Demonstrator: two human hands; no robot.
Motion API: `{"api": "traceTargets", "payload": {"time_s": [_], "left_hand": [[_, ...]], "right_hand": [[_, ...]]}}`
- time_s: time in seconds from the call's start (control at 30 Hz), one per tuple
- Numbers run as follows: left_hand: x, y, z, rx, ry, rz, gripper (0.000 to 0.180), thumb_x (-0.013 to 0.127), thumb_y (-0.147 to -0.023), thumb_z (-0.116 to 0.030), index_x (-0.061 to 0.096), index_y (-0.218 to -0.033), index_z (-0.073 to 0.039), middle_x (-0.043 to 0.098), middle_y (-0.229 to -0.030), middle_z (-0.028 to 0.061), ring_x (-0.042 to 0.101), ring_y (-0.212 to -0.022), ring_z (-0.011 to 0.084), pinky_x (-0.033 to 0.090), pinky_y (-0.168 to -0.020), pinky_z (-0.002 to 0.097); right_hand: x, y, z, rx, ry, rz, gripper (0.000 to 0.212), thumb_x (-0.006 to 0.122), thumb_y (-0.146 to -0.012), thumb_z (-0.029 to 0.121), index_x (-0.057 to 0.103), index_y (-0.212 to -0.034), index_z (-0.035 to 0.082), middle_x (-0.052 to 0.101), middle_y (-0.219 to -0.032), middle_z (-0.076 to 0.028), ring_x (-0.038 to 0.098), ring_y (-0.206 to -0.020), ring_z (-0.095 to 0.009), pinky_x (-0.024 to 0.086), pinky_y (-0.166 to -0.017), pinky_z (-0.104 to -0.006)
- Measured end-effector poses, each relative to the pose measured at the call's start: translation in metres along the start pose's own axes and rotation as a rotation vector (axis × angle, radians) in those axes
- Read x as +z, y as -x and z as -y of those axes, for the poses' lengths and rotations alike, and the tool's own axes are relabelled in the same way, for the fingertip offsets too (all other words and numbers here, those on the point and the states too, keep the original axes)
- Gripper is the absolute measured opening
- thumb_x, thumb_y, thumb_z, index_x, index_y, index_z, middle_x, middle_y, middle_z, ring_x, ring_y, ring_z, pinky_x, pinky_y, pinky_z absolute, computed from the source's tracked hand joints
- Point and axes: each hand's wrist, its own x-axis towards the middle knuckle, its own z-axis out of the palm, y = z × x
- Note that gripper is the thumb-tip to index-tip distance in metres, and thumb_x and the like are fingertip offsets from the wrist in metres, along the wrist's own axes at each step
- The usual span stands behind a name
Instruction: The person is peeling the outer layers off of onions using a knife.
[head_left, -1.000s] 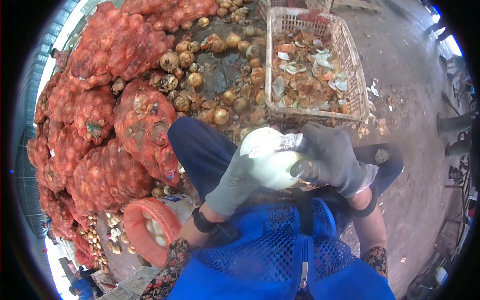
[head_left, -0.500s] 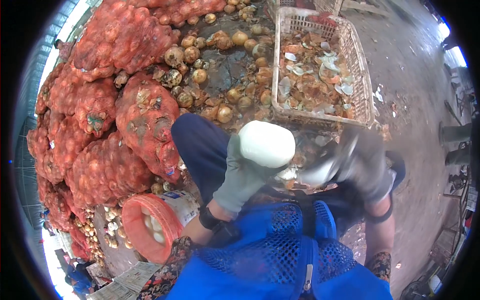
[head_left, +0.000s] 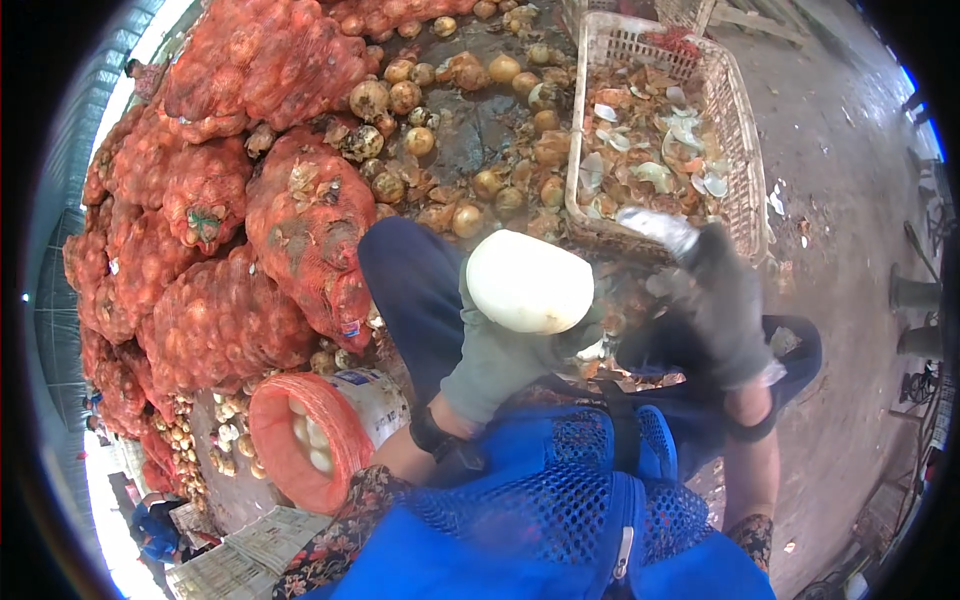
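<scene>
Head view: peeled white onion (head_left: 528, 281) now gripped alone in the gloved left hand (head_left: 500, 345), fingers wrapped under it, held above the lap. Right hand (head_left: 715, 290), also gloved, swung away from the onion since a second ago, when both hands met on it; now reaching up toward the near rim of the white crate (head_left: 745, 200), blurred with motion. Something pale at its fingertips, perhaps a peel or a tool; cannot tell whether those fingers are closed on it. Likely meaning: skin stripped, scrap headed for the crate of peelings, onion ready to drop with the other peeled ones in the red-mesh bucket (head_left: 300, 450) by the left knee. Red net sacks (head_left: 220, 230) stacked to the left, loose unpeeled onions (head_left: 450, 130) on the wet ground ahead, all unmoved.
</scene>
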Motion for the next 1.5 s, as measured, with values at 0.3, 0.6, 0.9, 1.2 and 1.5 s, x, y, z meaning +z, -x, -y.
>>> {"api": "traceTargets", "payload": {"time_s": [0.3,0.6,0.9,1.2,1.5], "left_hand": [[0.017,-0.008,-0.001,-0.060,0.438,0.064,0.076,0.058,-0.080,-0.062,0.036,-0.139,-0.020,0.039,-0.142,0.0076,0.038,-0.129,0.0326,0.027,-0.109,0.0566],[0.040,-0.003,0.001,-0.014,0.442,0.045,0.079,0.056,-0.082,-0.063,0.036,-0.140,-0.014,0.040,-0.141,0.0136,0.038,-0.130,0.0343,0.029,-0.110,0.0535],[0.021,0.025,-0.006,-0.143,-0.165,0.102,0.083,0.059,-0.083,-0.057,0.030,-0.144,-0.008,0.038,-0.145,0.0137,0.037,-0.134,0.0346,0.032,-0.108,0.0544],[-0.024,0.020,0.015,-0.098,0.554,0.151,0.108,0.081,-0.063,-0.051,0.023,-0.147,-0.015,0.027,-0.148,0.0158,0.033,-0.131,0.0388,0.040,-0.104,0.0481],[-0.025,0.020,-0.003,0.253,-1.130,0.119,0.059,0.052,-0.093,-0.040,0.036,-0.142,-0.012,0.042,-0.143,0.0079,0.043,-0.129,0.0201,0.038,-0.107,0.0342]], "right_hand": [[0.037,0.019,0.016,0.017,-0.289,0.172,0.063,0.069,-0.074,0.055,0.053,-0.099,-0.001,0.062,-0.079,-0.017,0.062,-0.075,-0.025,0.049,-0.070,-0.0380],[0.055,0.016,0.006,0.010,-0.719,0.113,0.043,0.058,-0.090,0.040,0.056,-0.104,-0.001,0.053,-0.074,0.000,0.050,-0.063,-0.005,0.040,-0.050,-0.0191],[0.060,0.019,-0.002,-0.040,-0.591,0.070,0.032,0.056,-0.085,0.019,0.055,-0.107,-0.004,0.056,-0.089,-0.012,0.052,-0.077,-0.024,0.045,-0.066,-0.0320],[0.037,0.027,0.007,0.189,-0.859,0.431,0.047,0.063,-0.084,0.047,0.057,-0.095,0.002,0.056,-0.077,-0.002,0.049,-0.062,-0.008,0.044,-0.059,-0.0264],[0.031,0.029,0.026,0.028,-0.625,0.413,0.060,0.061,-0.081,0.055,0.055,-0.096,-0.003,0.060,-0.073,-0.016,0.061,-0.072,-0.021,0.047,-0.067,-0.0356]]}}
